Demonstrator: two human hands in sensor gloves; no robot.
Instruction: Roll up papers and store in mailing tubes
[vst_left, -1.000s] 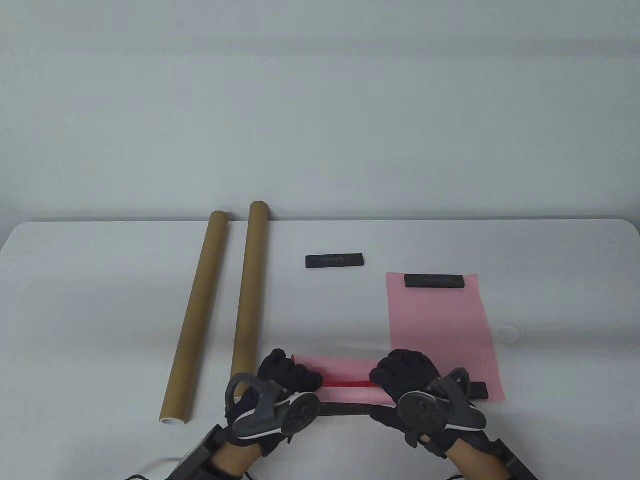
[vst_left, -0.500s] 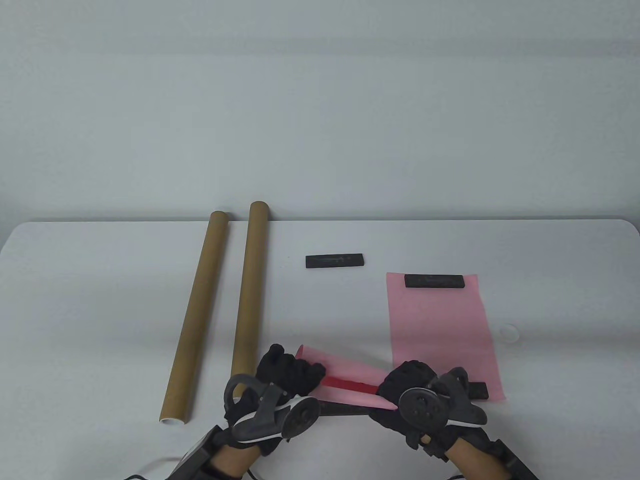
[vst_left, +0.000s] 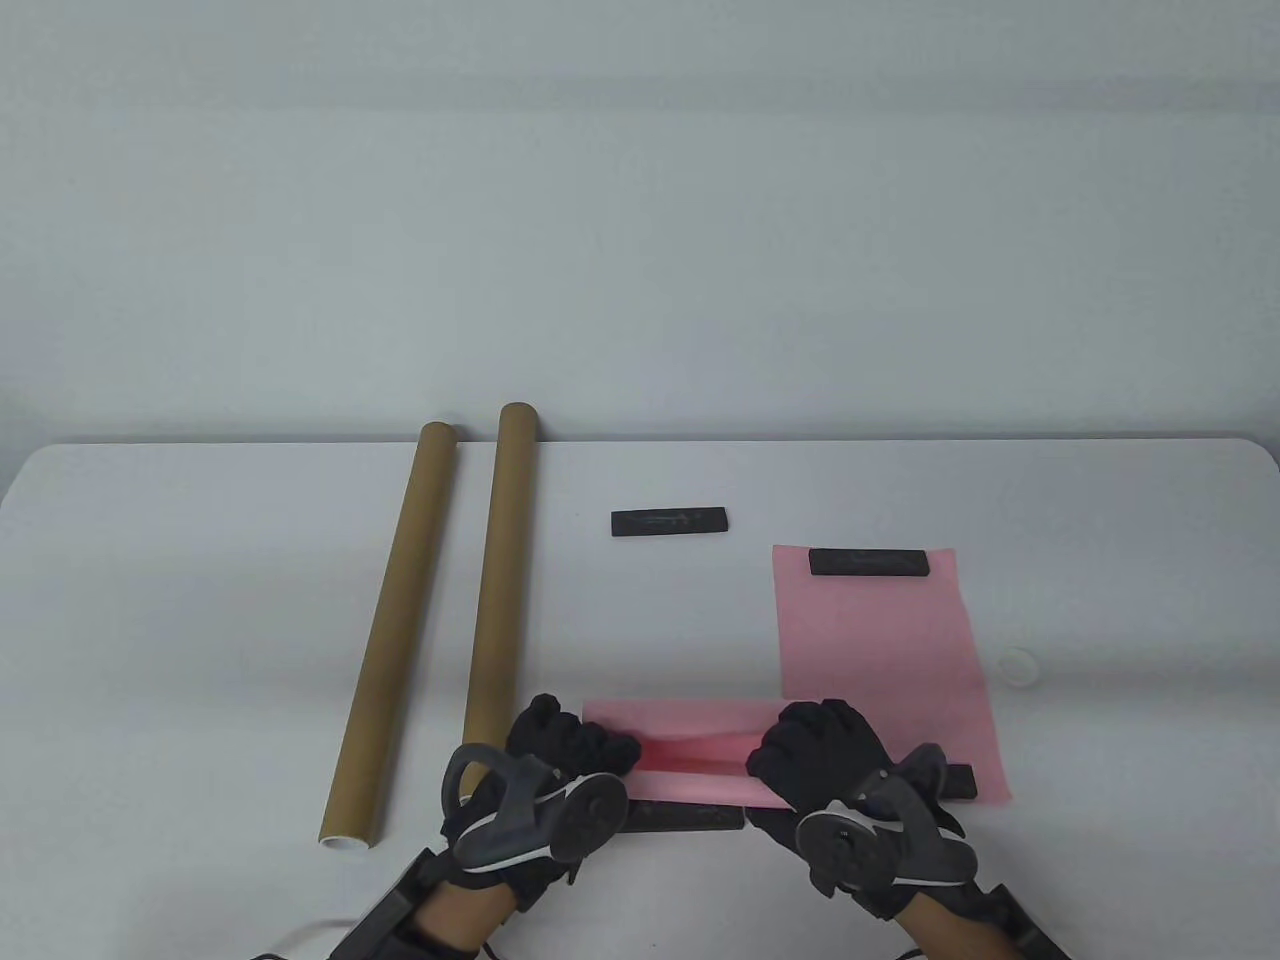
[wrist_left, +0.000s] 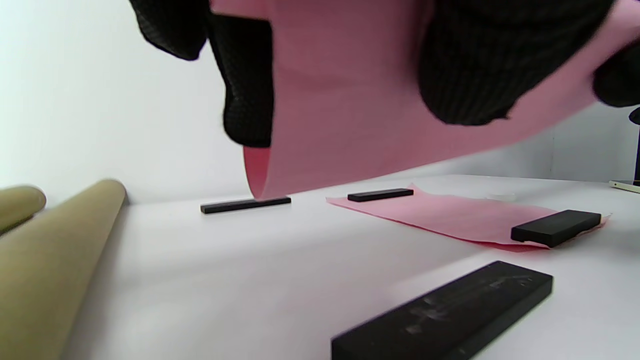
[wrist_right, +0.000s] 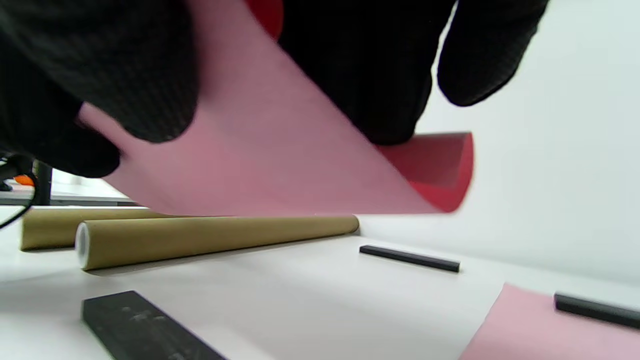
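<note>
A loosely curled pink paper (vst_left: 690, 745) is held above the table's front edge between both hands. My left hand (vst_left: 570, 750) grips its left end and my right hand (vst_left: 815, 755) grips its right end. The curl shows from below in the left wrist view (wrist_left: 350, 125) and in the right wrist view (wrist_right: 280, 165). A second pink sheet (vst_left: 880, 660) lies flat at the right, with a black weight bar (vst_left: 870, 562) on its far edge and another (vst_left: 955, 780) on its near edge. Two brown mailing tubes (vst_left: 395, 630) (vst_left: 497, 580) lie side by side at the left.
A black bar (vst_left: 670, 521) lies alone in the middle of the table. Another black bar (vst_left: 685, 815) lies under the held paper at the front edge. A small white cap (vst_left: 1018, 663) sits right of the flat sheet.
The held paper was tilted with its right end low; now it is level again. My right hand has moved up and forward, and the curl is looser and wider.
</note>
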